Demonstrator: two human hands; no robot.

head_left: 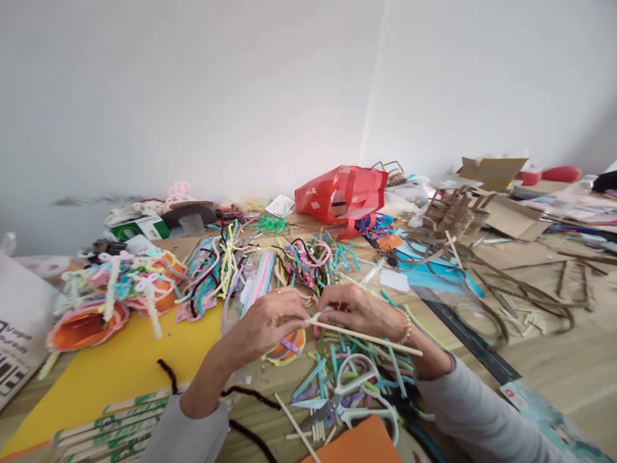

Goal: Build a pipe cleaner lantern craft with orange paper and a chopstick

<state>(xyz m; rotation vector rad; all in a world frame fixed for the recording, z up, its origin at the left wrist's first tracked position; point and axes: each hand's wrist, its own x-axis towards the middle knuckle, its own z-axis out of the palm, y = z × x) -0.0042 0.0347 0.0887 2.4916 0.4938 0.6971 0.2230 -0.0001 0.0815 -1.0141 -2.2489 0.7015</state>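
Observation:
My left hand [267,321] and my right hand [357,310] meet over the middle of the table, fingers pinched together around the near end of a thin wooden stick [371,337]. The stick runs from between the fingertips out to the lower right, under my right wrist, which wears a bead bracelet. Something pale seems wrapped at the stick's end, too small to name. Below the hands lie cut pipe-cleaner pieces [337,373], white-handled scissors [347,399] and an orange-and-purple paper piece [286,347].
A heap of coloured pipe cleaners [270,260] lies behind the hands, orange paper flowers [116,289] on a yellow sheet [116,366] to the left. A red bag [342,196] stands at the back, cardboard strips and small baskets [456,215] to the right. Chopstick packets [110,427] lie near left.

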